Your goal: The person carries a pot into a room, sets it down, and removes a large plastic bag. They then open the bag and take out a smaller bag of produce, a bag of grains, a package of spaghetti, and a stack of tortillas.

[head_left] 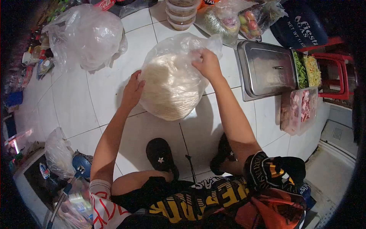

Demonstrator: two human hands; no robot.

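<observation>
A large clear plastic bag (173, 87) full of a pale, cream-coloured content rests on the white tiled floor in front of me. At its left side is my left hand (133, 87), fingers apart and touching the plastic. My right hand (207, 63) is at the bag's upper right, its fingers pinched on the loose plastic. What exactly the bag contains is hard to make out through the film.
Another filled plastic bag (89, 36) lies upper left. Stacked round containers (181, 15) stand at the top. A lidded metal tray (267, 68), shredded vegetables (312, 70) and a pink-filled tub (301, 110) sit right, near a blue gas cylinder (299, 24) and red stool (343, 76).
</observation>
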